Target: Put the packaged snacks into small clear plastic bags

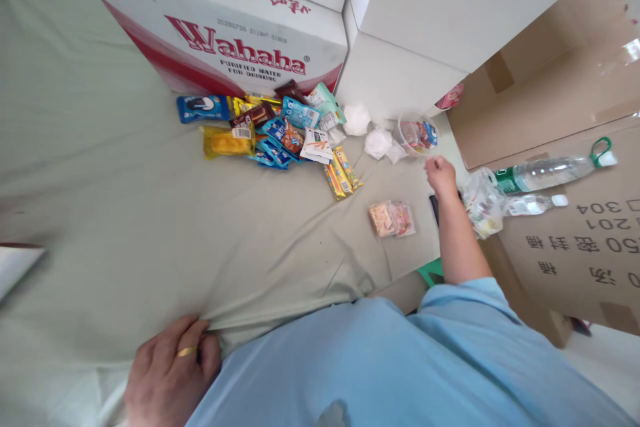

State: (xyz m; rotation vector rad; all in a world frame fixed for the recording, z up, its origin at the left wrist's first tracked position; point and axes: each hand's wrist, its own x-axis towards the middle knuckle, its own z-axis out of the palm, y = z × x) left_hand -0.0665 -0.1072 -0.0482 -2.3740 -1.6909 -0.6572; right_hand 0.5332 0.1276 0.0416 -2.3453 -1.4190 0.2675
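Observation:
My right hand (441,175) is closed at the right end of the pale green cloth (280,233), just below a clear plastic tub (401,137) with small wrapped snacks inside. I cannot tell whether its fingers touch the tub, and whatever they may hold is hidden. At the lower left, my left hand (173,367), with a gold ring, rests on the cloth's near edge. Its fingers are curled in, and their inner side does not show. Two wrapped snack pieces (391,219) lie below and left of my right hand. Crumpled white packets (379,143) sit beside the tub.
A heap of snack packets (285,127) lies against a white and red water carton (225,47). Two yellow packets (343,173) are nearer me. Two water bottles (550,173) and a plastic bag (483,203) are at the right by a brown cardboard box (580,240).

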